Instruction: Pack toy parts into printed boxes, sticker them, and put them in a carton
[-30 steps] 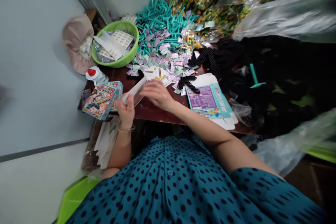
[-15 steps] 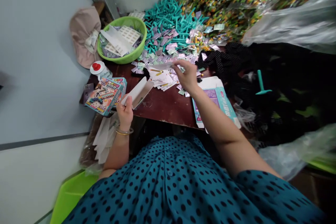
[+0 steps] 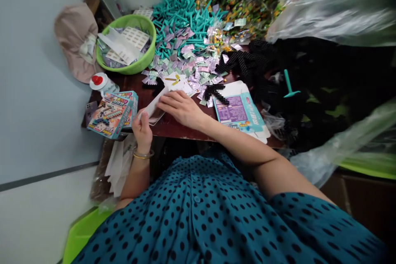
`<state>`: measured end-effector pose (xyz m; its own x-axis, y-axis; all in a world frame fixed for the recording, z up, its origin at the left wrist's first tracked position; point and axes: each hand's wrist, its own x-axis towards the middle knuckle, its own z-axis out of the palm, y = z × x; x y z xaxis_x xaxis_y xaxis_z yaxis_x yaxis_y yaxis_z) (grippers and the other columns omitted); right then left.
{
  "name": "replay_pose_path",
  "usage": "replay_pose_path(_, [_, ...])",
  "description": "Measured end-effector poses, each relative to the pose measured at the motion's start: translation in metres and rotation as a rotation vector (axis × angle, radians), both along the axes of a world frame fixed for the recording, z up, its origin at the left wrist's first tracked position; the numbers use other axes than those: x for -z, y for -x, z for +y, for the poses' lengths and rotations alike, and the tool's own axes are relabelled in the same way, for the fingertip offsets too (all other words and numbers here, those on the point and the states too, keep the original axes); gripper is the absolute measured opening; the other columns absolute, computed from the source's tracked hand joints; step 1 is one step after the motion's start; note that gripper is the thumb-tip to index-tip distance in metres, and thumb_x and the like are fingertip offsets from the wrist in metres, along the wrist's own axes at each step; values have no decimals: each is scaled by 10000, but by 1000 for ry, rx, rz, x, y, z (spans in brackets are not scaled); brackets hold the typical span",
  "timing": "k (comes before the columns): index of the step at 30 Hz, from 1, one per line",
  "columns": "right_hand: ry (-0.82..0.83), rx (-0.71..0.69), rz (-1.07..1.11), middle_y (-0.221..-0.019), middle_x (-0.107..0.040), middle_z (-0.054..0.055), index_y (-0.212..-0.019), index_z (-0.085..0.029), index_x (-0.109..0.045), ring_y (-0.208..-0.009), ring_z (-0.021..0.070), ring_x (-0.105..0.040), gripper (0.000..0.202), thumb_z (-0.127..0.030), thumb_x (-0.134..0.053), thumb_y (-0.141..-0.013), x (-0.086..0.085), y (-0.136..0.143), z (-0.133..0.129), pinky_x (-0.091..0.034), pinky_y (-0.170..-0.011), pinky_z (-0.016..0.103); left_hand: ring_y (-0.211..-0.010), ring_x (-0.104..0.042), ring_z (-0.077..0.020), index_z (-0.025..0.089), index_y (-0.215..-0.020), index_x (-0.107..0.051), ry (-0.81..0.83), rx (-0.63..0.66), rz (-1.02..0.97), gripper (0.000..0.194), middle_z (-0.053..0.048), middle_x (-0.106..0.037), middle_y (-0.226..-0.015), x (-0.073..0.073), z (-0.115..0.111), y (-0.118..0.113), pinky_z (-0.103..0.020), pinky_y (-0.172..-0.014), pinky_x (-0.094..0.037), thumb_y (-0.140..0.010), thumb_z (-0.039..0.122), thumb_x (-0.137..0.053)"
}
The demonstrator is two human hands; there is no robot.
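Note:
My left hand (image 3: 143,133) is closed round the lower end of an open carton (image 3: 152,106), white on the inside and tilted up over the table's front edge. At the carton's mouth is my right hand (image 3: 183,109), its fingers pressed together and bent over the opening; whatever they hold is hidden. Just beyond the fingers lies a stack of white printed cards (image 3: 175,79) with a yellow and black picture. Black studded strips (image 3: 216,93) lie to the right of it, beside a flattened turquoise and purple box (image 3: 235,109).
Finished-looking printed boxes (image 3: 113,113) stand at the left, near a lidded cup (image 3: 103,84) and a green basket (image 3: 148,55) of sheets and packets. Behind are small sachets (image 3: 198,66), turquoise sticks (image 3: 185,20), and bags of orange-green pieces (image 3: 247,4). A black pile (image 3: 321,78) fills the right.
My right hand has come down and left from above the cards, where it held a white sheet, to the carton's mouth. The head view has shifted right; the left hand keeps its hold.

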<state>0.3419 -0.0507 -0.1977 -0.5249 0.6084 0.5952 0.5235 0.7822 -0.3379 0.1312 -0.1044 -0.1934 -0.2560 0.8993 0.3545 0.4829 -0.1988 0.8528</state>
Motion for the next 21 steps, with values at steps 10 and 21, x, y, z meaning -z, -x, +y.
replay_pose_path(10, [522, 932, -189, -1199, -662, 215, -1368, -124, -621, -1129, 347, -552, 435, -198, -445, -977, 112, -148, -2, -427, -999, 515, -1256, -633, -274, 214, -1266, -715, -16, 444, 582, 364, -131, -718, -1270, 45, -33, -30, -474, -1122, -447, -1038, 364, -474])
replay_pose_path(21, [443, 124, 344, -1380, -648, 131, -1453, -262, -584, -1246, 252, -599, 445, -312, -563, -1011, 67, -18, -60, -502, -1060, 427, -1208, -672, -252, 178, -1232, -681, 421, 428, -792, 566, -143, -698, -1322, 63, 8, -77, -403, -1050, -521, -926, 636, -550])
